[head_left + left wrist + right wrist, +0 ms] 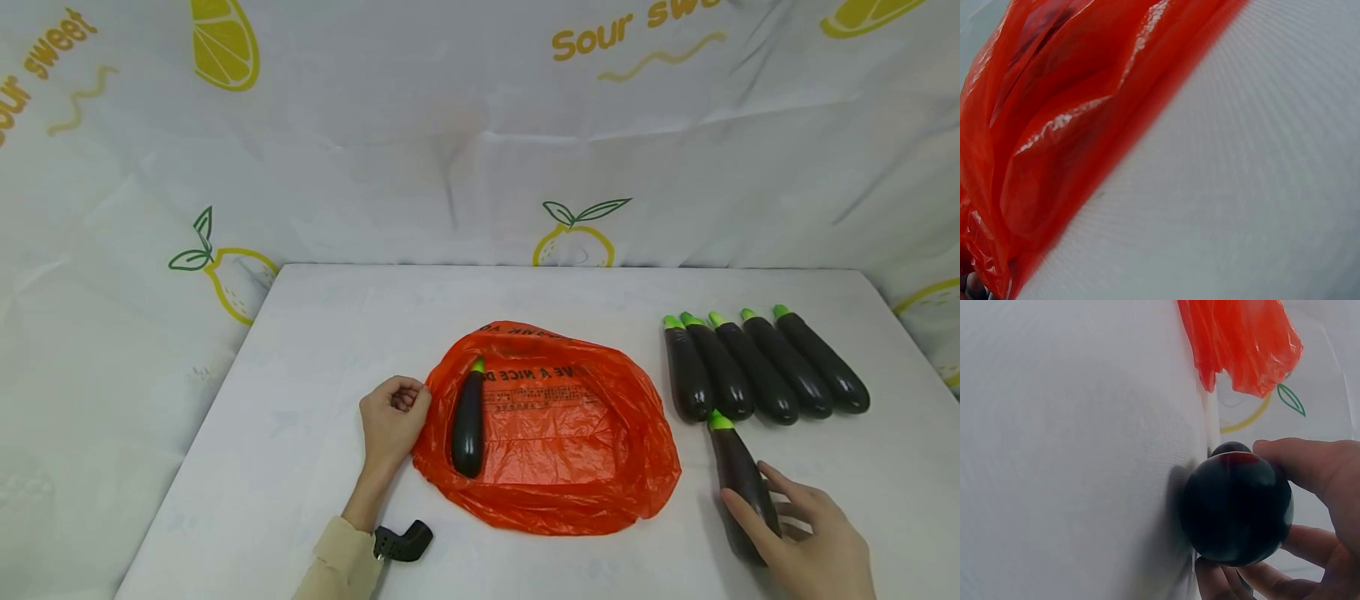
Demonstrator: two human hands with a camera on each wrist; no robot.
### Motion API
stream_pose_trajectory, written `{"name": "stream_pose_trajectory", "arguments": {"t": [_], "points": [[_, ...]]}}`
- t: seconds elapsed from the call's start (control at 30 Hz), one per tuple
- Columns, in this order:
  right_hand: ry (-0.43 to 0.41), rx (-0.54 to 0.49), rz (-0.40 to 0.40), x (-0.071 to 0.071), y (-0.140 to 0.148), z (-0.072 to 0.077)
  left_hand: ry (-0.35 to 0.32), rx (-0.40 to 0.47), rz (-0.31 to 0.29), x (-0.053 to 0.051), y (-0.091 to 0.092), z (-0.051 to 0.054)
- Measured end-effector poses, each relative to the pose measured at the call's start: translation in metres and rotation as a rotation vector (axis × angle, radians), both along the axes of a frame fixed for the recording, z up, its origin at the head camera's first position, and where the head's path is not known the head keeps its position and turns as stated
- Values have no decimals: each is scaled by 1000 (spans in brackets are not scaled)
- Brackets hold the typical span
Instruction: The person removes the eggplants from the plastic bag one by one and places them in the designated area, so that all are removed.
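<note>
My left hand pinches the left rim of a red plastic bag, which lies spread on the table with its mouth wide. Inside the bag, along its left wall, lies one dark eggplant with a bright green stem end. At the right, my right hand grips another eggplant between thumb and fingers, near its thick end. Its green tip points toward the row behind. In the right wrist view this eggplant's round end faces the camera. The left wrist view shows mostly the bag's side.
Several more eggplants lie side by side at the back right, stems away from me. A white cloth covers the table. Behind it hangs a white backdrop printed with lemons. A black band circles the left wrist.
</note>
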State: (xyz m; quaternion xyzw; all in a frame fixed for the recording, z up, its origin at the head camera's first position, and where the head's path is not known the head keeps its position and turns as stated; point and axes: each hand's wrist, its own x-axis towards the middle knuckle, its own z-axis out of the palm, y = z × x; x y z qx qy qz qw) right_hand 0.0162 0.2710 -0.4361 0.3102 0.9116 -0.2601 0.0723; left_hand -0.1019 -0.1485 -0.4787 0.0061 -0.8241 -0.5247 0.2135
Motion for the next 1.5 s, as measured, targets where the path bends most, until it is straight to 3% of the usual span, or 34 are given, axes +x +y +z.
{"name": "stream_pose_trajectory", "arguments": {"t": [0.47,0.63,1.23,1.5], "points": [[44,-7,0,0,-2,2,-1,4,1,-1,-1,-1],[86,-7,1,2,-1,7,-2,-1,2,0,0,-1],[115,-33,-4,-3,-7,28,-18,-4,9,0,0,1],[236,-29,100,-7,-13,36,-22,3,8,1,0,0]]}}
